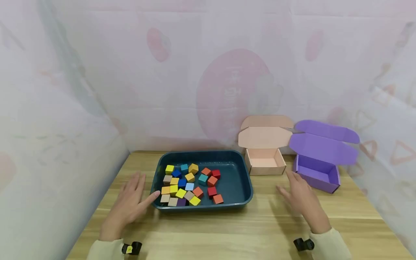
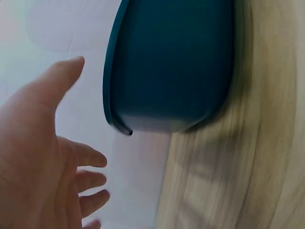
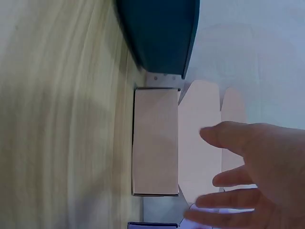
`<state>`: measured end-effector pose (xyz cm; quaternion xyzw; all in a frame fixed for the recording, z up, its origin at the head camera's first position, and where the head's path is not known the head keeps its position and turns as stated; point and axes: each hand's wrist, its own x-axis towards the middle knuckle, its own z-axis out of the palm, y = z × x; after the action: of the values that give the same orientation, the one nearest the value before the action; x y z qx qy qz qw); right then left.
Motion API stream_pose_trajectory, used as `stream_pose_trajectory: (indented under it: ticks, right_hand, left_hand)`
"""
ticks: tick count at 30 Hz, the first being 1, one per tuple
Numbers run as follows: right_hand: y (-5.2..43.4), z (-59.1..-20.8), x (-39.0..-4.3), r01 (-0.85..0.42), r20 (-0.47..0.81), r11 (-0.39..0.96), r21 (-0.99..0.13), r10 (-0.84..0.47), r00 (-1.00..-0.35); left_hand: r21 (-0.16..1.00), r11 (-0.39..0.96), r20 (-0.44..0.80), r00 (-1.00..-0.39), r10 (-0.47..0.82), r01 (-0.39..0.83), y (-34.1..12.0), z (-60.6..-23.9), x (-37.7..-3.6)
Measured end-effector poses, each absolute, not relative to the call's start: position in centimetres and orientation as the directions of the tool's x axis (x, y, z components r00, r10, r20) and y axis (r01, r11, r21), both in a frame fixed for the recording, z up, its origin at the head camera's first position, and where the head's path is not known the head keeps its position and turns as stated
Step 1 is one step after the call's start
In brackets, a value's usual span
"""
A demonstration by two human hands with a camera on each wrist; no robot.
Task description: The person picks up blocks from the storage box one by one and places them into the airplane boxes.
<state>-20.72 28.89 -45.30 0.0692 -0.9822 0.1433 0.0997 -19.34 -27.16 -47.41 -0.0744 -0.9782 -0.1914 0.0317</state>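
Note:
My left hand (image 1: 126,204) is beside the left end of a dark teal tray (image 1: 232,184), its fingers spread and its thumb at the rim in the head view. From the left wrist, that thumb (image 2: 66,76) shows apart from the tray wall (image 2: 167,71). Small coloured wooden cubes (image 1: 173,190) lie in the tray, mostly towards its left and middle. They are yellow, orange, red, blue, teal, purple and plain wood. My right hand (image 1: 302,196) hovers in front of a peach cardboard box (image 1: 268,170) and a purple cardboard box (image 1: 325,185), fingers extended and holding nothing.
Both boxes stand to the right of the tray with their lids raised, the peach lid (image 1: 264,137) and the purple lid (image 1: 325,146). All rest on a wooden table (image 1: 208,234). Pale printed cloth (image 1: 182,90) hangs behind and at both sides.

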Motion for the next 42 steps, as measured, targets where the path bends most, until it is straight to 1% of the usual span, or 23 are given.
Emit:
stream_pose_trajectory:
  ticks: [3, 5, 10, 17, 20, 24, 29, 33, 38, 42]
  right_hand:
    - [28.8, -45.0, -22.1, -0.184, 0.280, 0.930, -0.317, -0.094, -0.955]
    - [28.8, -44.7, -23.0, -0.183, 0.314, 0.928, -0.323, -0.078, -0.946]
    - [29.2, -44.3, -25.1, -0.113, 0.338, 0.936, -0.333, 0.006, -0.941]
    - [29.9, -44.1, -28.2, 0.011, 0.232, 0.924, -0.382, 0.107, -0.967]
    - [30.0, -44.6, -29.0, 0.068, 0.163, 0.908, -0.413, 0.147, -0.976]
    - [30.1, -45.2, -29.7, 0.102, 0.114, 0.886, -0.453, 0.171, -0.979]
    - [30.4, -46.0, -30.3, 0.116, 0.106, 0.859, -0.499, 0.194, -0.975]
    - [30.8, -46.5, -30.5, 0.117, 0.124, 0.851, -0.511, 0.208, -0.970]
    - [30.8, -46.9, -30.8, 0.069, 0.171, 0.860, -0.506, 0.178, -0.969]
    - [30.4, -47.5, -30.8, 0.039, 0.170, 0.841, -0.540, 0.154, -0.973]
  left_hand:
    - [0.366, 0.911, 0.088, -0.981, 0.171, 0.191, -26.8, -47.0, -19.2]
    - [0.371, 0.906, 0.074, -0.979, 0.188, 0.202, -26.5, -46.9, -19.2]
    - [0.369, 0.903, 0.052, -0.975, 0.214, 0.218, -25.2, -46.8, -19.3]
    - [0.355, 0.914, 0.031, -0.979, 0.200, 0.198, -24.0, -47.3, -19.7]
    - [0.354, 0.914, 0.040, -0.980, 0.195, 0.197, -23.9, -47.8, -19.8]
    - [0.359, 0.912, 0.046, -0.980, 0.196, 0.199, -23.7, -48.3, -19.9]
    - [0.367, 0.907, 0.059, -0.978, 0.198, 0.206, -23.2, -48.7, -20.1]
    - [0.374, 0.904, 0.065, -0.978, 0.197, 0.207, -23.1, -48.8, -20.3]
    - [0.394, 0.897, 0.061, -0.979, 0.194, 0.202, -23.1, -48.6, -20.1]
    - [0.397, 0.895, 0.058, -0.979, 0.196, 0.203, -23.3, -48.5, -19.9]
